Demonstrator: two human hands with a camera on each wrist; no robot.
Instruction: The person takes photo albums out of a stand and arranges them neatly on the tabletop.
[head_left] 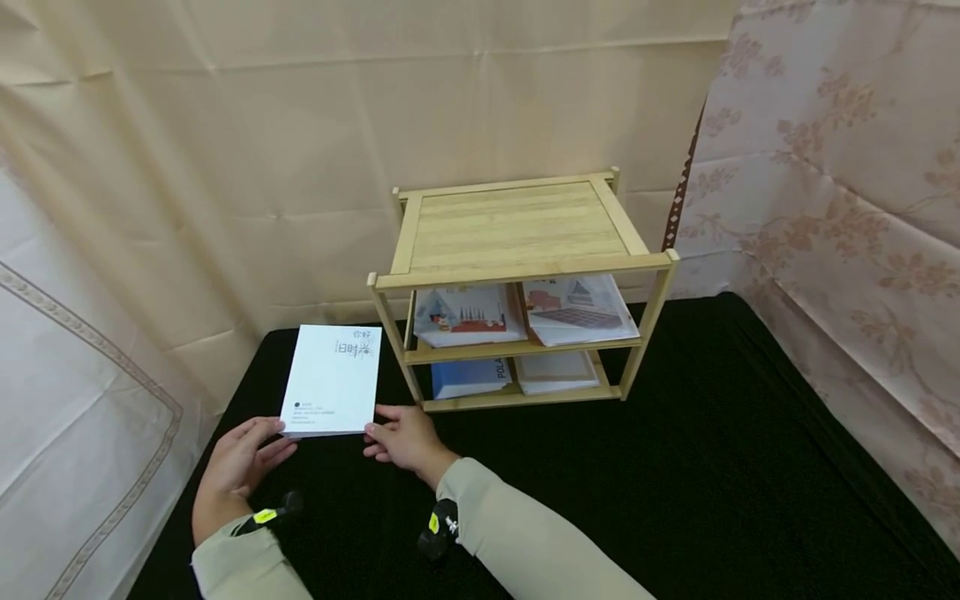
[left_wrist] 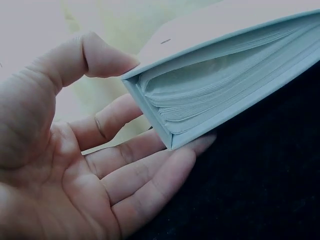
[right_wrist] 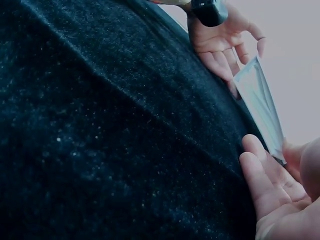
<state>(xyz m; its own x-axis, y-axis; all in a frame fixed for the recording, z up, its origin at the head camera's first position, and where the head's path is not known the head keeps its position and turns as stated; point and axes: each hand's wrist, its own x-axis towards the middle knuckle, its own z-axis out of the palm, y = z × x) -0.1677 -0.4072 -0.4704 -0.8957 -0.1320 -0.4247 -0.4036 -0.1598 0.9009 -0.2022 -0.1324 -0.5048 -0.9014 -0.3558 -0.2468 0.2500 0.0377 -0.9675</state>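
Both hands hold a white hardcover photo album (head_left: 326, 379) with dark lettering on its cover, left of a small wooden shelf. My left hand (head_left: 234, 467) pinches its near left corner, thumb on the top cover and fingers underneath. My right hand (head_left: 411, 437) grips the near right corner between thumb and fingers. In the left wrist view the album (left_wrist: 155, 120) shows its edge, with thin pages bulging apart between the stiff covers. The right wrist view shows the album (right_wrist: 260, 107) edge-on between the two hands.
The two-tier wooden shelf (head_left: 517, 225) stands at the back of the black cloth (head_left: 712, 467). Its upper tier carries two illustrated albums or books (head_left: 472, 315); a blue one (head_left: 465, 377) and a white one (head_left: 555, 371) lie below. Beige curtain (head_left: 300, 125) hangs behind.
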